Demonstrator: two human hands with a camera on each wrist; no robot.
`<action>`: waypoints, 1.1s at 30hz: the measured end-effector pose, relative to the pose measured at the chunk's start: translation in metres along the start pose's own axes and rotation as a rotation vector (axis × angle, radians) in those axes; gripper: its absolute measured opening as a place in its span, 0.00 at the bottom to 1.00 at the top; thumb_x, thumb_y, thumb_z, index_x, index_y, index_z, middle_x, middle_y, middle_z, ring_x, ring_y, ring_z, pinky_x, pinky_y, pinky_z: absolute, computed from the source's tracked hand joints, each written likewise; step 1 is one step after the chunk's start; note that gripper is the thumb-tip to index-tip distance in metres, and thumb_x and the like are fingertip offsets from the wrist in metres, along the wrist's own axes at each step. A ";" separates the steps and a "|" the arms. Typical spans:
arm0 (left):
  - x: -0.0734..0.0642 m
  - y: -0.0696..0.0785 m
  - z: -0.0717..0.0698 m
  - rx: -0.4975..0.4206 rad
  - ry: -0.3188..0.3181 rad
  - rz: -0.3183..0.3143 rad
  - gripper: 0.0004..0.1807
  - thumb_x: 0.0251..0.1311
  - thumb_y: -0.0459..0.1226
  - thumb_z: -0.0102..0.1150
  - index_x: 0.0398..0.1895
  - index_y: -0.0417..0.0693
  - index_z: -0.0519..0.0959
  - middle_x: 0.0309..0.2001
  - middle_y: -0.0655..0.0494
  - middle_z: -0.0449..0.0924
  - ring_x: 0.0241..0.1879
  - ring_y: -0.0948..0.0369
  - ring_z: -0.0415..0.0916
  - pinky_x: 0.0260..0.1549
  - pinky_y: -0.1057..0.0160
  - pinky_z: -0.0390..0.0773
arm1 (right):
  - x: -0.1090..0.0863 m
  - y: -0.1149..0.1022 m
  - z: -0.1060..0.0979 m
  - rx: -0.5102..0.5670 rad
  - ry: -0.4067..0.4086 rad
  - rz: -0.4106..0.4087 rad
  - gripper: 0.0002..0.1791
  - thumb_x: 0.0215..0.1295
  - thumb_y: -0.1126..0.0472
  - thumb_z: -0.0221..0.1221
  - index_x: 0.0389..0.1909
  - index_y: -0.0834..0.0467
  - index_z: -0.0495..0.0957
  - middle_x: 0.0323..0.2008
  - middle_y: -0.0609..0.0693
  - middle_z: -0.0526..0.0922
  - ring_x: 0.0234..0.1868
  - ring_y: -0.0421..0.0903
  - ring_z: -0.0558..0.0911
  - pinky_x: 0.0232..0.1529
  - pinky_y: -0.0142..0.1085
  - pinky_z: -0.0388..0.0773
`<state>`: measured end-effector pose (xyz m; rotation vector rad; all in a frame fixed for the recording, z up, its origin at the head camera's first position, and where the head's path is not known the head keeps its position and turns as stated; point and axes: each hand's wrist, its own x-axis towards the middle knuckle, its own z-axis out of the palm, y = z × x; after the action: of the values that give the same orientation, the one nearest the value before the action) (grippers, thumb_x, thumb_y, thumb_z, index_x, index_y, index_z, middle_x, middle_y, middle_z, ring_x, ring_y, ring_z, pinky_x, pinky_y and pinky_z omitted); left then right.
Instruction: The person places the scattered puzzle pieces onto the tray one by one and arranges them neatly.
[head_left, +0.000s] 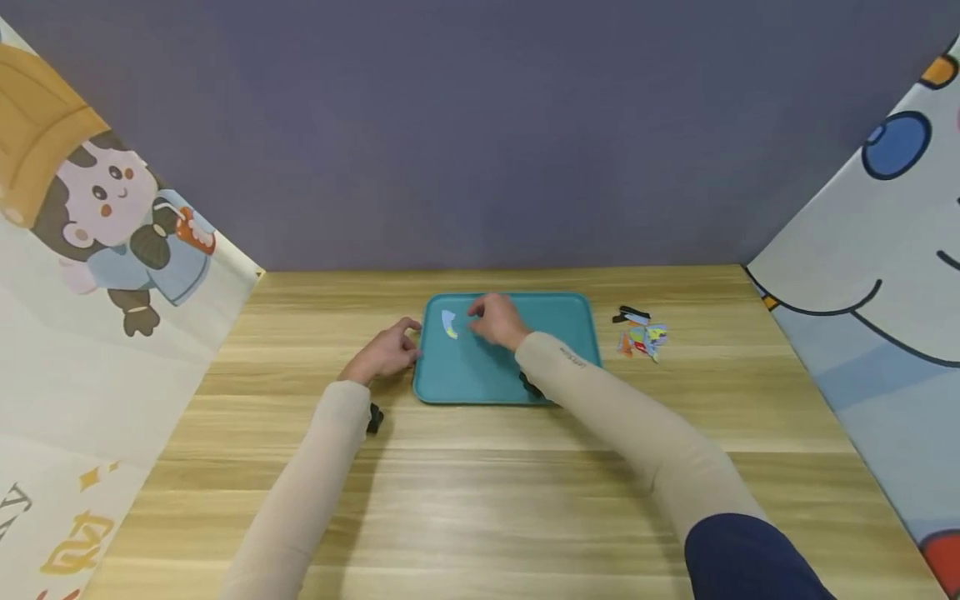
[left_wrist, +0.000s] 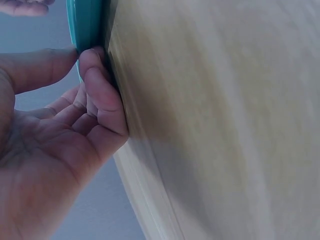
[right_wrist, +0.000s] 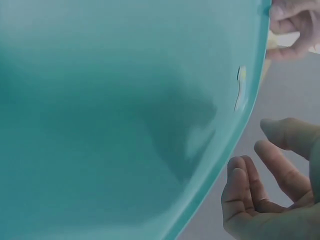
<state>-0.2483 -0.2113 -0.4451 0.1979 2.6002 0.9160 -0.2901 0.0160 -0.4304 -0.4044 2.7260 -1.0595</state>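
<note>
Tray [head_left: 465, 379] has left hand [head_left: 387, 349] touching its rim, right hand [head_left: 497, 321] above near 1 printed piece [head_left: 449, 325]; both hands loosely spread.

on my head feed, a plain purple-grey wall [head_left: 502, 142] rises behind the far edge of a wood-grain table [head_left: 487, 508], its streaks running side to side. on the left i have a white panel [head_left: 67, 375] printed with a cartoon figure [head_left: 112, 196] in an orange-brown hat [head_left: 45, 125] and blue clothes, with a red cup [head_left: 195, 236]; lower down i make out a gold star [head_left: 89, 477] and gold lettering [head_left: 78, 543]. on the right i see a second panel [head_left: 847, 250], with a dark-outlined blue oval [head_left: 897, 146] and, low down, a red patch [head_left: 943, 554].
</note>
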 end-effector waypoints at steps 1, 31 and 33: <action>0.001 0.000 0.000 0.003 -0.001 0.003 0.26 0.65 0.35 0.54 0.65 0.44 0.60 0.42 0.44 0.79 0.40 0.53 0.77 0.43 0.54 0.73 | -0.001 0.003 -0.005 0.005 -0.001 0.011 0.13 0.61 0.63 0.63 0.47 0.60 0.82 0.47 0.55 0.79 0.49 0.49 0.75 0.46 0.41 0.74; -0.001 0.001 -0.001 0.009 -0.020 0.027 0.27 0.65 0.33 0.53 0.65 0.41 0.58 0.41 0.43 0.79 0.37 0.54 0.77 0.41 0.54 0.73 | -0.044 0.108 -0.115 -0.020 0.111 0.183 0.18 0.64 0.63 0.59 0.54 0.64 0.76 0.54 0.62 0.72 0.55 0.57 0.71 0.51 0.49 0.70; -0.002 0.001 -0.001 0.007 -0.024 0.027 0.27 0.65 0.33 0.53 0.65 0.41 0.58 0.40 0.44 0.79 0.36 0.55 0.77 0.40 0.55 0.73 | -0.047 0.109 -0.118 -0.028 0.117 0.191 0.18 0.64 0.63 0.59 0.54 0.63 0.76 0.55 0.61 0.72 0.55 0.58 0.71 0.52 0.49 0.70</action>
<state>-0.2472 -0.2115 -0.4429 0.2450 2.5853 0.9085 -0.2973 0.1830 -0.4156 -0.0850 2.8151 -1.0254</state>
